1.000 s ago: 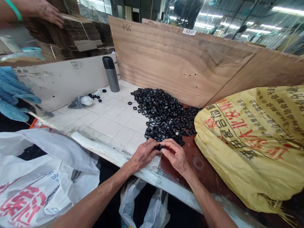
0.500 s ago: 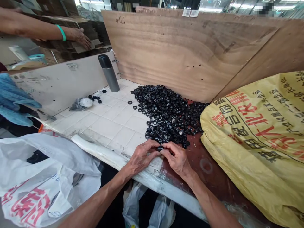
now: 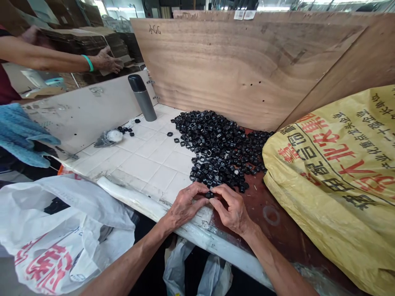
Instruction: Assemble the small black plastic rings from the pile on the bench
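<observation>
Between the fingertips of both hands is a small black part (image 3: pixel 209 195), near the table's front edge. My left hand (image 3: pixel 187 203) pinches it from the left, thumb and fingers closed. From the right, my right hand (image 3: pixel 231 207) grips the same part between thumb and fingers. Just beyond the fingertips lies a large pile of black ring-shaped parts (image 3: pixel 212 135). A few loose rings (image 3: pixel 170 134) lie at the pile's left side.
A grey bottle (image 3: pixel 143 98) stands at the back left, near a small plastic bag (image 3: pixel 108 138). A yellow sack (image 3: pixel 333 176) fills the right side. White bags (image 3: pixel 101 205) hang at the front left. Wooden boards (image 3: pixel 240 65) wall the back. Another person's hand (image 3: pixel 108 61) touches stacked cardboard.
The other person's arm at the upper left has shifted slightly and more of their sleeve shows. The view has moved a little. My hands still hold the black part.
</observation>
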Available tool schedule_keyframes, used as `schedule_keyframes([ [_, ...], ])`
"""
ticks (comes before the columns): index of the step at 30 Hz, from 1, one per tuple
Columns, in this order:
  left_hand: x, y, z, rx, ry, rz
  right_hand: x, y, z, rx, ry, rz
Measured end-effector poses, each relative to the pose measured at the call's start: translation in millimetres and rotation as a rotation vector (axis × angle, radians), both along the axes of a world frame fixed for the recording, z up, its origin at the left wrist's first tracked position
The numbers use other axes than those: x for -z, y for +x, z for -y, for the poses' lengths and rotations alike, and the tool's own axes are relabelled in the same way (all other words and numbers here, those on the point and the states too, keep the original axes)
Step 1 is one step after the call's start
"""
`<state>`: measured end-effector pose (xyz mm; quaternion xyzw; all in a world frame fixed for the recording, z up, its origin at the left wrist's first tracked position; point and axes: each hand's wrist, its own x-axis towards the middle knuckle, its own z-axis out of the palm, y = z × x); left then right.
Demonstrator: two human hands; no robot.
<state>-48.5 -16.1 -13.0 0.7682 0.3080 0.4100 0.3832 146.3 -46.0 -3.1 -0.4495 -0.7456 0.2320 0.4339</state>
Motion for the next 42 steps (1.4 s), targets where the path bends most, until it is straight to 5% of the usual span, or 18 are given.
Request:
schedule_keyframes([
  [8, 1.5, -1.0, 0.3, 0.001, -0.004, -0.009, 4.6, 2.2, 0.7, 0.084, -0.023, 0.09],
  [42, -3.5, -2.7, 3.2, 0.021, -0.072, 0.008, -5.4, 0.6, 7.7, 0.065, -0.102, 0.067],
])
